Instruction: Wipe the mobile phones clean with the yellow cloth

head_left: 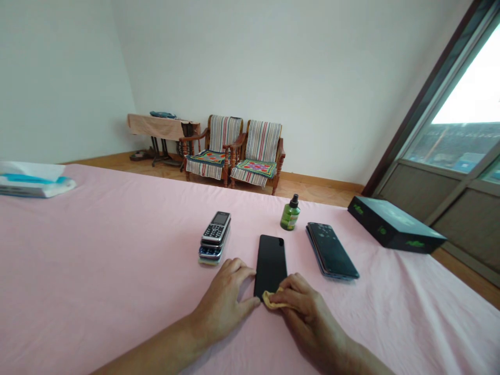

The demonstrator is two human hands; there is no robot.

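Note:
A black smartphone (pixel 271 260) lies flat on the pink cloth, its dark face up. My left hand (pixel 224 297) braces its left side, fingertips on the long edge and thumb at the lower left corner. Bunched under the fingers of my right hand (pixel 307 312) is a small yellow cloth (pixel 270 300), pressed on the phone's lower end. Left of the phone stands a stack of old keypad phones (pixel 216 232). A green spray bottle (pixel 289 214) stands upright behind it. To the right lies a stack of dark smartphones (pixel 332 252), the top one spotted near its upper end.
A black box (pixel 394 224) with green marks sits at the right edge of the pink-covered surface (pixel 117 271). At the far left is a white and blue packet (pixel 35 182). Beyond are two wooden chairs (pixel 255 146) and a covered sewing table (pixel 156 125).

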